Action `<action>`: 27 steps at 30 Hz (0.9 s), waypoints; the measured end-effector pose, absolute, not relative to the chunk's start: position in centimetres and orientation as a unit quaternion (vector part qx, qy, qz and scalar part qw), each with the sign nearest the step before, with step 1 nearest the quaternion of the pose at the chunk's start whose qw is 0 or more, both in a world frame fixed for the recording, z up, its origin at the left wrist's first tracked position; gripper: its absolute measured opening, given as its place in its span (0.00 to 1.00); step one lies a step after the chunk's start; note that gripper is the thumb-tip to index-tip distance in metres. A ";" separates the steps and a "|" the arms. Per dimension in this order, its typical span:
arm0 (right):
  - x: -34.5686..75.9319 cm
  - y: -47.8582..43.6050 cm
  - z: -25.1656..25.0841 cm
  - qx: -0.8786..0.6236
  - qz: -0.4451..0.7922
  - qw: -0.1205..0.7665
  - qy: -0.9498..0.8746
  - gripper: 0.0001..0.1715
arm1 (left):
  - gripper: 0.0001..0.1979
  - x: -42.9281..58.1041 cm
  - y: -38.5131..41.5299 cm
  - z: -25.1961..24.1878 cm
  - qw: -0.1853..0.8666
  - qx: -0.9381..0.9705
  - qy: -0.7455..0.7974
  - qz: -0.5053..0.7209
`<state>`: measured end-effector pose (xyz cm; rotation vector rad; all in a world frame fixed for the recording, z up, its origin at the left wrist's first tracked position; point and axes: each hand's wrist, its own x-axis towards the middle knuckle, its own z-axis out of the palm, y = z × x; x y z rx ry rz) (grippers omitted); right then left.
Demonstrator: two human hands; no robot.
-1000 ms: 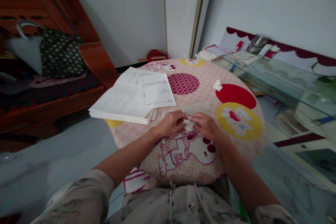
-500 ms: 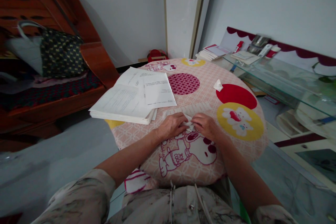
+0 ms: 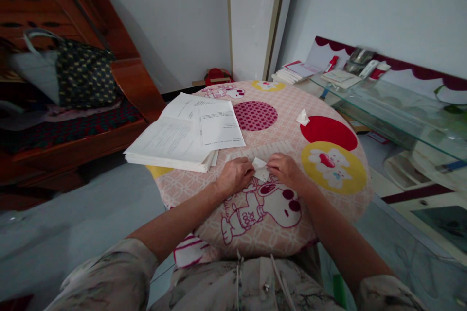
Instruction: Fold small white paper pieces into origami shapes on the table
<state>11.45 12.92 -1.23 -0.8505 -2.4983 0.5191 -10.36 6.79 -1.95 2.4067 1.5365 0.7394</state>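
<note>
My two hands are close together at the near part of the round bench (image 3: pixel 284 102). Between them is a small white paper (image 3: pixel 260 171), lying flat on the bench, just past a dog picture (image 3: pixel 286 208). My right hand (image 3: pixel 286 170) has its fingers bent and pinches the right edge of the paper. My left hand (image 3: pixel 235 174) is curled, with its tips at the left edge (I can't tell if they pinch it or just press it). To the far right sits a little folded paper (image 3: pixel 302 117), touching a red spot (image 3: pixel 330 133). Near that is a yellow spot (image 3: pixel 310 167) with bears on it. On the left is a big pile (image 3: pixel 175 141) of white sheets with printed words. Farther left, a dark bag (image 3: pixel 85 75) rests on a wooden seat (image 3: pixel 136 85). A glass shelf (image 3: pixel 397 114) is on the right.
</note>
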 end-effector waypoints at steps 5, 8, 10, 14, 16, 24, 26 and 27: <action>11.4 14.1 -0.5 -0.337 0.246 0.215 -0.883 0.09 | 0.06 -10.5 6.9 -1.6 0.151 0.774 0.552 0.272; 11.4 14.4 -0.3 -0.349 0.271 0.210 -0.872 0.07 | 0.04 -10.5 6.9 -1.5 0.160 0.769 0.558 0.269; 11.3 14.5 -0.1 -0.349 0.282 0.203 -0.870 0.07 | 0.03 -10.4 6.9 -1.5 0.155 0.776 0.546 0.276; 11.1 14.6 0.4 -0.344 0.290 0.195 -0.871 0.07 | 0.05 -10.0 7.1 -1.7 0.137 0.803 0.510 0.277; 11.1 14.8 0.5 -0.348 0.295 0.192 -0.869 0.07 | 0.06 -9.9 7.3 -1.8 0.134 0.801 0.522 0.262; 10.7 15.5 0.7 -0.428 0.351 0.118 -0.825 0.09 | 0.12 -10.1 7.6 -1.1 0.168 0.729 0.633 0.196; 10.5 15.5 0.9 -0.448 0.367 0.086 -0.811 0.11 | 0.13 -10.1 7.6 -0.8 0.168 0.721 0.649 0.177; 10.4 15.4 1.0 -0.458 0.369 0.075 -0.805 0.11 | 0.13 -10.0 7.6 -0.7 0.165 0.718 0.654 0.169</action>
